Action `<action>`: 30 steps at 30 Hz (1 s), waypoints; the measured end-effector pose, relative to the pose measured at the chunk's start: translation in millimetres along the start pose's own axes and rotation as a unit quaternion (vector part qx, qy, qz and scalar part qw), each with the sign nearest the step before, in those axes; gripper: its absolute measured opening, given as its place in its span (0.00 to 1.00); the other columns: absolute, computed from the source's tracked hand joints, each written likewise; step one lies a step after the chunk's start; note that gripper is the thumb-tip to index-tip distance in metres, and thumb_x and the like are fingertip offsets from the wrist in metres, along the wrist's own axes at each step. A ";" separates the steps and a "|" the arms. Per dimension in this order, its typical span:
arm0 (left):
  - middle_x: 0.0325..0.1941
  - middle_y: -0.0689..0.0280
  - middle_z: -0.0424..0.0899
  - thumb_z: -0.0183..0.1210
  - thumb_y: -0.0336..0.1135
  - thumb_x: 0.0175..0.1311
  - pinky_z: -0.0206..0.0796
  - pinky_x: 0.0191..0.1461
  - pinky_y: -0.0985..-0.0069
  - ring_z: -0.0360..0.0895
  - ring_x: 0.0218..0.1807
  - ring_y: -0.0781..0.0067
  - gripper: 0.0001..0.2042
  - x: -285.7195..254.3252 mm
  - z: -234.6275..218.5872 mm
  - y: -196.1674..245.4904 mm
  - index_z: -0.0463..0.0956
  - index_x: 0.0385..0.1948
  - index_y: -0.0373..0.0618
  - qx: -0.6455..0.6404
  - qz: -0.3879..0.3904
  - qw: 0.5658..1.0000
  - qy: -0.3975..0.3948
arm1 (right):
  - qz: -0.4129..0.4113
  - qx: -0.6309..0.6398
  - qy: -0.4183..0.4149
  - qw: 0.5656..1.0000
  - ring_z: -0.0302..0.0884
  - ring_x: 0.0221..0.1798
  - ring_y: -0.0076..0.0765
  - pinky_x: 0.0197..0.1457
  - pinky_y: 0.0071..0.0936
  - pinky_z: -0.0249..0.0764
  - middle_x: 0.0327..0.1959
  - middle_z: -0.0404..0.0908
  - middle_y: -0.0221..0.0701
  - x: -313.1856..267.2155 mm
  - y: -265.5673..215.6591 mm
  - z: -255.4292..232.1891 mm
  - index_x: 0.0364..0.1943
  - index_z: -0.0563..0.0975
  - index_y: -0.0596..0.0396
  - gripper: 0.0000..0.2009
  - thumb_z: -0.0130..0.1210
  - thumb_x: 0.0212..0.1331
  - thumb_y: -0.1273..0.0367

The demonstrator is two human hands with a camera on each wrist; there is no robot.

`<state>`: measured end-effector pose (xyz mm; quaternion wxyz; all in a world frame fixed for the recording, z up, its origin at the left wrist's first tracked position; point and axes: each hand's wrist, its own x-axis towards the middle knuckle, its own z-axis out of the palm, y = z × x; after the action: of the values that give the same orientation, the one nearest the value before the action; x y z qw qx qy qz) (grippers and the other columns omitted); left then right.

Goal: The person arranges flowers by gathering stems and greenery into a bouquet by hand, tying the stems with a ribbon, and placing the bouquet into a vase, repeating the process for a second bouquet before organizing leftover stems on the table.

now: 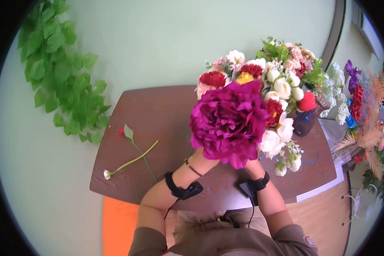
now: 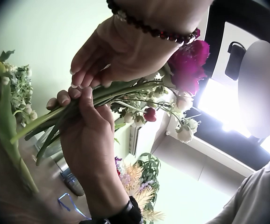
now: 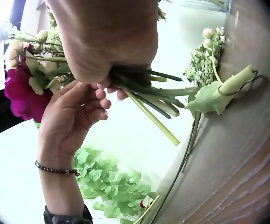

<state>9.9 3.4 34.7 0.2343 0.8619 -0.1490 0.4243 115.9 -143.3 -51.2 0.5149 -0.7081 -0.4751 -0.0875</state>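
Observation:
My right hand (image 3: pixel 109 37) grips a bundle of green flower stems (image 2: pixel 121 93), whose cut ends stick out past the fist. The bouquet above it holds a large magenta peony (image 1: pixel 228 121), white roses (image 1: pixel 282 88) and dark red blooms (image 1: pixel 212 79). Beside the stems is my left hand (image 2: pixel 130 51), with a beaded bracelet (image 3: pixel 55 169) on the wrist. Its fingers are loosely bent, the tips right at the right hand's fingertips, and nothing shows in its palm. From the head view, the peony hides most of both hands.
On the brown table (image 1: pixel 115 106) at left lie a small red flower (image 1: pixel 121 132) and a white flower (image 1: pixel 108 174) with crossing stems. A dark blue glass vase (image 1: pixel 307 121) leans at right. Leafy vines (image 1: pixel 68 81) hang on the left wall. More flowers (image 1: pixel 371 106) stand beyond the table's right side.

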 end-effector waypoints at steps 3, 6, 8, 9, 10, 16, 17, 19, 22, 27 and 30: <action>0.62 0.59 0.66 0.52 0.41 0.61 0.55 0.65 0.62 0.62 0.63 0.56 0.23 -4.4 5.8 -1.3 0.65 0.58 0.49 0.014 -0.002 1.000 0.000 | 0.026 -0.005 -0.002 1.000 0.66 0.56 0.49 0.64 0.42 0.57 0.53 0.71 0.43 -2.0 9.7 1.1 0.54 0.68 0.58 0.28 0.62 0.46 0.66; 0.54 0.59 0.73 0.53 0.39 0.59 0.64 0.53 0.59 0.71 0.53 0.52 0.17 7.5 4.3 1.5 0.71 0.50 0.50 0.030 0.021 0.998 0.054 | 0.062 0.073 0.020 0.995 0.69 0.53 0.47 0.60 0.41 0.61 0.52 0.72 0.40 10.8 -21.9 -14.0 0.53 0.70 0.57 0.25 0.60 0.48 0.66; 0.41 0.57 0.78 0.52 0.38 0.59 0.70 0.38 0.59 0.77 0.38 0.48 0.11 14.6 0.6 2.0 0.72 0.41 0.47 0.026 -0.073 0.996 -0.049 | -0.093 -0.148 0.011 0.984 0.71 0.53 0.38 0.58 0.32 0.65 0.48 0.77 0.36 18.7 -32.1 -26.9 0.50 0.73 0.58 0.13 0.47 0.62 0.73; 0.31 0.54 0.79 0.54 0.36 0.58 0.68 0.29 0.58 0.76 0.29 0.45 0.09 21.7 -2.2 2.9 0.70 0.34 0.42 0.051 -0.050 0.997 -0.028 | -0.129 -0.167 0.102 0.972 0.74 0.43 0.35 0.51 0.30 0.67 0.36 0.79 0.32 25.0 -41.8 -22.5 0.37 0.76 0.60 0.09 0.44 0.65 0.70; 0.31 0.54 0.79 0.54 0.36 0.58 0.68 0.29 0.58 0.76 0.29 0.45 0.09 26.4 -4.8 1.7 0.70 0.34 0.42 0.049 -0.053 0.997 -0.030 | -0.126 -0.167 0.099 0.973 0.74 0.43 0.35 0.51 0.30 0.67 0.36 0.79 0.32 26.3 -31.3 -24.1 0.37 0.76 0.60 0.09 0.44 0.65 0.70; 0.29 0.49 0.79 0.57 0.33 0.57 0.67 0.38 0.54 0.77 0.37 0.44 0.11 22.3 -16.5 -34.9 0.71 0.37 0.36 0.083 -0.258 0.953 -0.133 | 0.049 0.281 0.083 0.955 0.63 0.30 0.26 0.37 0.26 0.64 0.24 0.65 0.28 52.6 -65.9 -38.0 0.30 0.65 0.57 0.09 0.42 0.67 0.68; 0.30 0.46 0.79 0.58 0.33 0.56 0.68 0.39 0.54 0.76 0.38 0.43 0.11 22.2 -19.5 -39.3 0.71 0.35 0.34 0.099 -0.285 0.939 -0.164 | 0.045 0.286 0.103 0.952 0.62 0.29 0.25 0.36 0.26 0.64 0.25 0.64 0.28 53.4 -69.3 -36.9 0.31 0.65 0.58 0.09 0.43 0.67 0.68; 0.31 0.45 0.79 0.59 0.33 0.56 0.68 0.40 0.54 0.76 0.38 0.42 0.12 14.8 -14.3 -57.0 0.71 0.34 0.33 0.121 -0.298 0.932 -0.169 | 0.045 0.278 0.101 0.954 0.62 0.29 0.25 0.36 0.26 0.63 0.26 0.64 0.28 52.4 -66.6 -38.2 0.30 0.65 0.57 0.09 0.42 0.67 0.68; 0.32 0.42 0.78 0.60 0.33 0.54 0.70 0.41 0.55 0.76 0.38 0.39 0.13 2.8 -6.8 -79.1 0.70 0.31 0.31 0.149 -0.311 0.923 -0.173 | 0.047 0.228 0.094 0.968 0.62 0.30 0.25 0.37 0.25 0.62 0.26 0.64 0.28 46.9 -52.4 -38.3 0.29 0.65 0.56 0.10 0.41 0.68 0.66; 0.31 0.41 0.78 0.62 0.31 0.52 0.70 0.43 0.55 0.76 0.39 0.39 0.13 -21.7 17.2 -115.0 0.71 0.33 0.31 0.165 -0.349 0.911 -0.145 | 0.036 0.021 0.093 0.995 0.63 0.31 0.26 0.39 0.24 0.61 0.25 0.63 0.27 34.6 -12.9 -34.5 0.28 0.64 0.54 0.13 0.39 0.69 0.63; 0.31 0.42 0.78 0.63 0.31 0.49 0.71 0.42 0.56 0.77 0.38 0.41 0.13 -25.9 26.4 -131.7 0.73 0.31 0.31 0.151 -0.400 0.892 -0.143 | 0.059 0.093 0.090 0.990 0.63 0.30 0.26 0.38 0.23 0.61 0.23 0.63 0.27 36.2 -25.3 -31.7 0.26 0.64 0.54 0.14 0.39 0.69 0.62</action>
<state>71.9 102.2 -36.6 0.2271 0.9250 0.2429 0.1840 127.5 -147.5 1.8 0.6233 -0.6732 -0.3904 -0.0762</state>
